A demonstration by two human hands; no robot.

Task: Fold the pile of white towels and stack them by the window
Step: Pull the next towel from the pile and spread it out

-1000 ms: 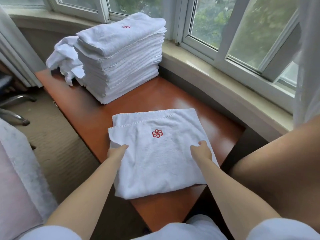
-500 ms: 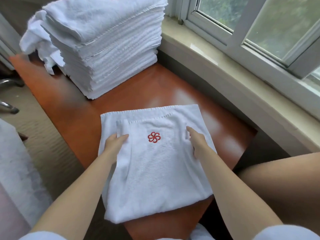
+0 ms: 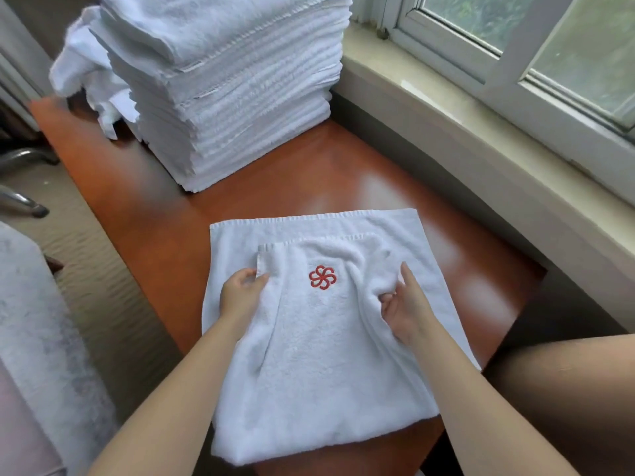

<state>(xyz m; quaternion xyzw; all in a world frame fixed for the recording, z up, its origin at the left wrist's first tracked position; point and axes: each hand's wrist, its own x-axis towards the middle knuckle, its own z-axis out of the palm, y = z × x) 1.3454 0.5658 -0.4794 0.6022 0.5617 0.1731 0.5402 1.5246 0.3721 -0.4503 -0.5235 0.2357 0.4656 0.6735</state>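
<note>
Stack (image 3: 240, 80) beside windowsill (image 3: 464, 132), crumpled towels (image 3: 86, 70) behind

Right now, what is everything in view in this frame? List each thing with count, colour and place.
towel: one, white with a red flower logo, partly folded on the near end of the table.
stack of folded towels: one tall stack, white, far end of the table by the window.
loose towels: crumpled heap, white, left of and behind the stack; count unclear.
table: one, reddish-brown, along the sill.
window sill: one, beige, right of the table.
window: white frames, upper right.
left hand: grips the towel's left folded edge.
right hand: pinches a bunch of the towel's right side.
</note>
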